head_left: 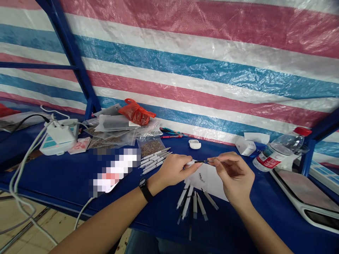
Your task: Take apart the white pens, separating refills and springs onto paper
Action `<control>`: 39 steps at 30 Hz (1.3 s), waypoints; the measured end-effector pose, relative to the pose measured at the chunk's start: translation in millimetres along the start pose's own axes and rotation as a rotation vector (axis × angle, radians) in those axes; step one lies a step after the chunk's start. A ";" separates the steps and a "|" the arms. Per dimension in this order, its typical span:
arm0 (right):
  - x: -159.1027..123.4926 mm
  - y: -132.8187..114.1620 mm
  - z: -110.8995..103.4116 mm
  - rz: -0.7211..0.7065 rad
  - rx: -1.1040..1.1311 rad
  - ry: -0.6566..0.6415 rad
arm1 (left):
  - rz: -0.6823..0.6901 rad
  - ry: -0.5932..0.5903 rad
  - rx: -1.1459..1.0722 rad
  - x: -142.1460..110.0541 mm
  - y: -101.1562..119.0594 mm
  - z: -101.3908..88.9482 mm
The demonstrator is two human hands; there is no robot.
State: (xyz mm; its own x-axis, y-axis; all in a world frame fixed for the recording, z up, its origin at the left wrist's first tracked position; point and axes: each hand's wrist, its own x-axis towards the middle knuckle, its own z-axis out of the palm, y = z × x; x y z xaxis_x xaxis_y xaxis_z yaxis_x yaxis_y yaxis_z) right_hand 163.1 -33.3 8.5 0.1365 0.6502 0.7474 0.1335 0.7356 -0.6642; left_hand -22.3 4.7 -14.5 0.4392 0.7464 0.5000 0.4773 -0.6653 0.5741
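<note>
My left hand point(176, 169), with a black watch on its wrist, is closed around a white pen-like barrel. A thin dark rod point(200, 161) runs from it toward my right hand point(235, 173). My right thumb and fingertips pinch the rod's far end; whether a small part sits there is too small to tell. Below the hands lies white paper point(218, 181) with small dark bits point(201, 177) on it. White pens point(187, 201) and grey-white pen parts point(201, 206) are fanned out near the table's front edge. Left of my left hand lies a pile of white pens point(155, 160).
Bags of brown bits point(150, 146) and a red plastic bag point(136, 112) lie at the back left. A phone point(116, 173), power strip point(59, 139) and cables are on the left. A bottle point(278, 150) and scale point(304, 194) stand right. A white earbud case point(195, 144) lies behind my hands.
</note>
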 end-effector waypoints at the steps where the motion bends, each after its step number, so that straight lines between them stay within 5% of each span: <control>1: 0.5 -0.5 0.0 -0.006 0.000 0.006 | 0.000 0.000 -0.002 0.2 -0.1 -0.2; 20: -3.2 7.0 2.1 0.188 -0.062 -0.056 | -0.014 -0.022 -0.043 0.1 -1.7 0.7; 31: 8.6 5.6 -3.5 0.482 0.166 -0.181 | -0.020 -0.050 -0.050 -2.3 3.1 3.6; 39: 9.8 8.0 -3.3 0.522 0.151 -0.189 | -0.054 -0.062 -0.036 -4.4 3.4 10.4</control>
State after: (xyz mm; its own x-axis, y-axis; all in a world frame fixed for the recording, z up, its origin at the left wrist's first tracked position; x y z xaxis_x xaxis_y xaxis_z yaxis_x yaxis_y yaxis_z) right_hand 168.8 -21.7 10.5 -0.0331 0.9468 0.3201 -0.0475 0.3184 -0.9468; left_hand -14.7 -1.0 -21.5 0.4600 0.7783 0.4273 0.4745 -0.6223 0.6226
